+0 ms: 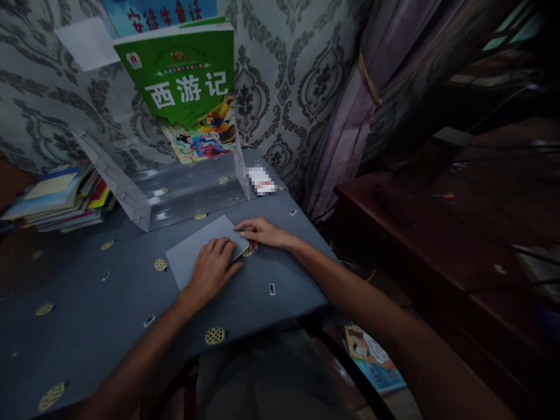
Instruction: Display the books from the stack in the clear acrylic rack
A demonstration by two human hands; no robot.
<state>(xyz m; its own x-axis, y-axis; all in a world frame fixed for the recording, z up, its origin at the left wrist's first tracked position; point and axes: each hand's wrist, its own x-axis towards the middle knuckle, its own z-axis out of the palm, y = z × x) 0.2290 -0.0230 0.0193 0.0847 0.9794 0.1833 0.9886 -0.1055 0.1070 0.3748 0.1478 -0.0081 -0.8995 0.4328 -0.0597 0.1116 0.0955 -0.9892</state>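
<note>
Clock datum: I centre the dial on the pale booklet, with 12 pointing away from the wearer.
Left hand point(212, 271): palm down on the booklet at about 5 o'clock, forearm entering from 7. Fingers lie flat towards 1; thumb spread apart towards 2.
Pale booklet point(187, 252): flat on the surface point(245, 315) under the left hand, partly hidden by it. Long axis runs 8 to 2 o'clock, slanting across the wearer's view.
Right hand point(265, 232): at the booklet's 2 o'clock end, forearm entering from 4. Fingers are bent and touch that end; I cannot tell whether they pinch it.
Hand-to-booklet relation: from the right fingers, the booklet extends towards 8 o'clock. The right hand is nearer the 2 o'clock short end; the left covers the middle and near edge.
Picture books point(378, 364): below surface level, 4 o'clock.
Clear stand point(196, 204): on the surface at 12 o'clock, just beyond the booklet and apart from it.
Blurred card point(261, 181): 1 o'clock, just beside the stand's right side.
Book stack point(65, 201): 10 o'clock, left of the stand.
Green book point(188, 76): upright at the stand, 12 o'clock.
Curtain point(350, 128): between 1 and 2 o'clock, beyond the surface.
</note>
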